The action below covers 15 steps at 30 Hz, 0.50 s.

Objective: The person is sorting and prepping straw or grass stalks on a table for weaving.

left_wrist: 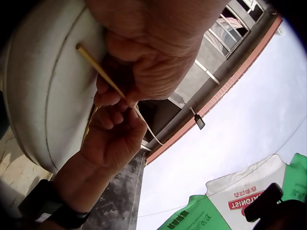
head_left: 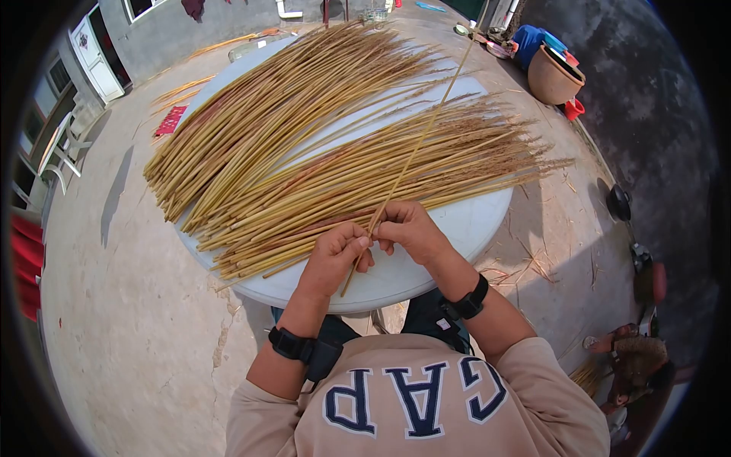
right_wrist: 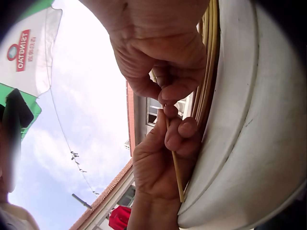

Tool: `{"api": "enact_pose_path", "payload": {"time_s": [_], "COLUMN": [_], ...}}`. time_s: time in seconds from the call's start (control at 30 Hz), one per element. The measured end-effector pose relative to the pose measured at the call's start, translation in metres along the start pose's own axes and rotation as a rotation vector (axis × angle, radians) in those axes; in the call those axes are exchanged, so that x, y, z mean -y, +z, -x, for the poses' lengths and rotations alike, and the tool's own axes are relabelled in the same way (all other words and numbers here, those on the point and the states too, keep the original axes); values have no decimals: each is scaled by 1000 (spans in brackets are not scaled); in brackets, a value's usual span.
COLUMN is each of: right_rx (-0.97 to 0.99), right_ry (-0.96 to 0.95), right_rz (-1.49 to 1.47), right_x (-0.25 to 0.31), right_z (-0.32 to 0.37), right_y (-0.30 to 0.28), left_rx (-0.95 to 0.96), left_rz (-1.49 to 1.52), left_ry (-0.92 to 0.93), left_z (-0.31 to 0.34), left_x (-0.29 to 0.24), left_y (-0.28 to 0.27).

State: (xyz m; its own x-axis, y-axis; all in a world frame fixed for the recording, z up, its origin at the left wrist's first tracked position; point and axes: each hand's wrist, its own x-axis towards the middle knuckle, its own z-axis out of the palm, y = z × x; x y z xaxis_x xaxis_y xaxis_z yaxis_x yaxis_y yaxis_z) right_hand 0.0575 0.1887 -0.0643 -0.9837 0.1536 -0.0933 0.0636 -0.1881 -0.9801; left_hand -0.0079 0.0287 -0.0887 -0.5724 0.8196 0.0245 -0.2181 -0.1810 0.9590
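Observation:
One long thin stalk (head_left: 415, 152) slants up from both hands over the table, its feathery end far away. The left hand (head_left: 335, 255) pinches it near its thick lower end, which pokes out below the fingers; in the left wrist view that cut end (left_wrist: 85, 51) shows against the white table. The right hand (head_left: 411, 232) pinches the stalk just above, fingertips touching the left hand's. In the right wrist view the stalk's lower part (right_wrist: 176, 172) runs along the left hand's palm (right_wrist: 156, 165). Beyond the hands, stalks lie in two spread bundles (head_left: 266, 114).
The round white table (head_left: 487, 213) has its near edge under the forearms. Right of it stand a clay pot (head_left: 552, 76), a blue barrel (head_left: 527, 44) and a red bucket (head_left: 574, 109). A white chair (head_left: 65, 152) is at the left; loose stalks litter the ground.

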Motion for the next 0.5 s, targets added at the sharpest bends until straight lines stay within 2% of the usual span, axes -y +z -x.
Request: {"api": "enact_pose_path", "payload": {"time_s": [0.13, 0.3, 0.4, 0.5], "right_rx": [11, 148, 163, 186], "right_ry": [-14, -91, -116, -77], "right_rz": [20, 6, 6, -90], "right_x": [2, 0, -1, -7], "right_z": [0, -2, -2, -4], "right_y": [-2, -8, -8, -10], "left_rx": [30, 51, 55, 82], "left_rz": [13, 41, 73, 107], "left_ry": [-1, -4, 13, 38], "left_z": [-1, -1, 0, -1], "left_x": [0, 1, -2, -2], "left_y": [-3, -4, -2, -5]}}
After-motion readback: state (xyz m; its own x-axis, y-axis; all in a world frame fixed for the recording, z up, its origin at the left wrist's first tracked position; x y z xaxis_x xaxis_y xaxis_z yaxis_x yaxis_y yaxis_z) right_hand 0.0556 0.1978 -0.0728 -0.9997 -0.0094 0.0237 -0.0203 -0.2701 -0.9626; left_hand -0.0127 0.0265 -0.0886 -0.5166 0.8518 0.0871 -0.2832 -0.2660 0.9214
